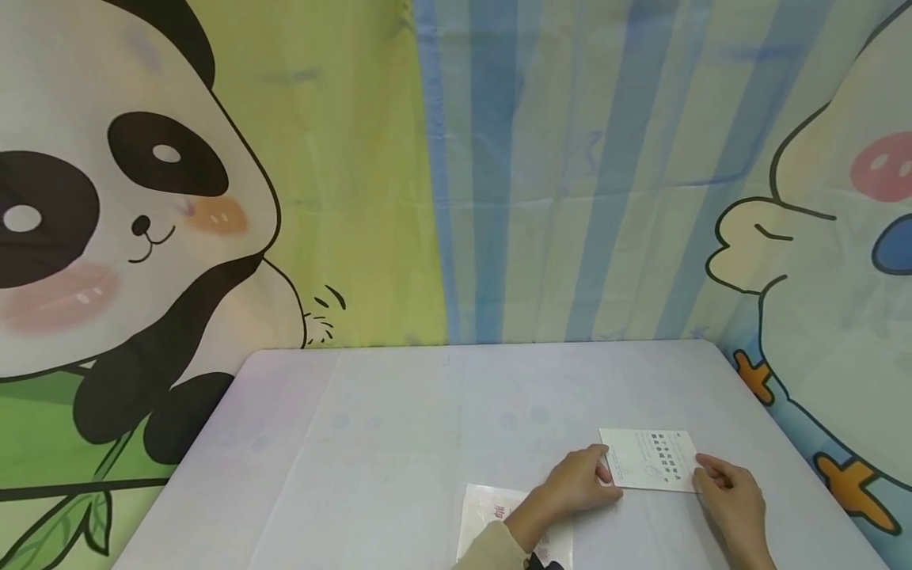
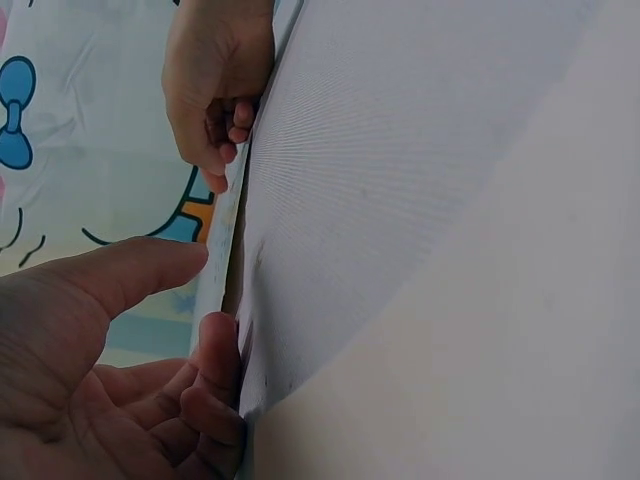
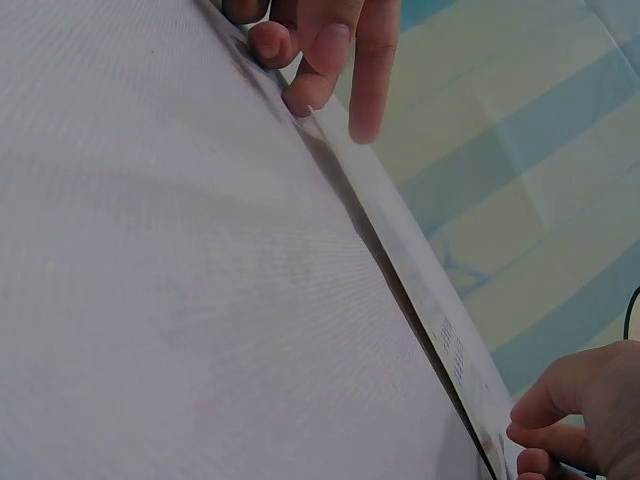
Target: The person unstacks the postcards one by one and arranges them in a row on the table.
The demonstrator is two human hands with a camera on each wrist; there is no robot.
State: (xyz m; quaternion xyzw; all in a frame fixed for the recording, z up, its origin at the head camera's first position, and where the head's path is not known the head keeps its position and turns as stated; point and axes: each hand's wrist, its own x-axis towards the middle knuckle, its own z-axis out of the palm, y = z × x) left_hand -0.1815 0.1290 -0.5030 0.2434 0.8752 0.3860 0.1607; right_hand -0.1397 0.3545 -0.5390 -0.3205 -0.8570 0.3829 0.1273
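Observation:
A white card [image 1: 630,461] with black printed characters lies low over the table, between the two hands. My left hand [image 1: 580,479] holds its left end, thumb at the far corner and the other fingers curled by the near corner. At the opposite end my right hand [image 1: 735,499] pinches the edge between thumb and forefinger. The left wrist view shows the left thumb [image 2: 165,268] stretched along the card's end. In the right wrist view a dark gap runs under the card [image 3: 425,300]. A white packet [image 1: 476,514] with red print lies partly hidden beneath the left forearm.
The table [image 1: 356,451] has a pale cover and rounded far corners. Behind it hangs a green and blue-striped curtain [image 1: 541,174], with a cartoon panda [image 1: 235,332] on the left. Another white cartoon figure [image 1: 841,356] is on the right.

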